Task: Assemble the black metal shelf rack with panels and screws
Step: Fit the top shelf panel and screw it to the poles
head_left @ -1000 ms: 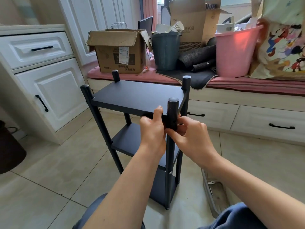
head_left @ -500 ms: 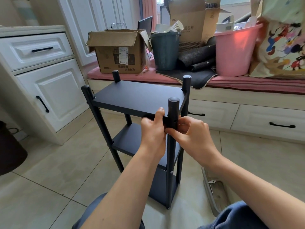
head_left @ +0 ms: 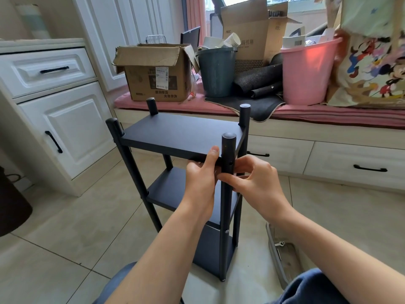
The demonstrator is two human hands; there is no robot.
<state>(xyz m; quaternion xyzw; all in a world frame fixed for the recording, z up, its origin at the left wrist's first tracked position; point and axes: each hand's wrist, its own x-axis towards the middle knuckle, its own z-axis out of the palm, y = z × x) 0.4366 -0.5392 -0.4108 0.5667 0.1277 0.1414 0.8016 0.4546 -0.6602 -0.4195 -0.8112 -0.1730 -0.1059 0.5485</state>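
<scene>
Since a second ago almost nothing has moved: both hands stay at the near right corner of the rack, the left thumb now lying a touch higher along the panel's edge. At far left stand the white cabinet (head_left: 54, 119) with its drawer and door, and a dark rounded object (head_left: 11, 200) on the floor. Further right, on the pink-cushioned bench (head_left: 328, 116) behind, sit an open cardboard box (head_left: 153, 71), a dark grey bin (head_left: 217, 71), rolled black mats (head_left: 258, 84), a pink bucket (head_left: 306, 71) and a cartoon-printed bag (head_left: 372, 62). The black shelf rack (head_left: 186, 194) stands upright on the tiled floor (head_left: 65, 238) in the middle, just before the person's knees, with three panels between four posts. The left hand (head_left: 201, 176) grips the near edge of the top panel (head_left: 182, 134), thumb on top and fingers curled underneath, just left of the near right post (head_left: 226, 194). The right hand (head_left: 256, 178) curls round that post from the right, its thumb and forefinger pinched together at the post's front below a small hole; whether they hold a screw cannot be told. On the floor at right lies a grey tray-like piece (head_left: 282, 257) carrying a small metal part.
</scene>
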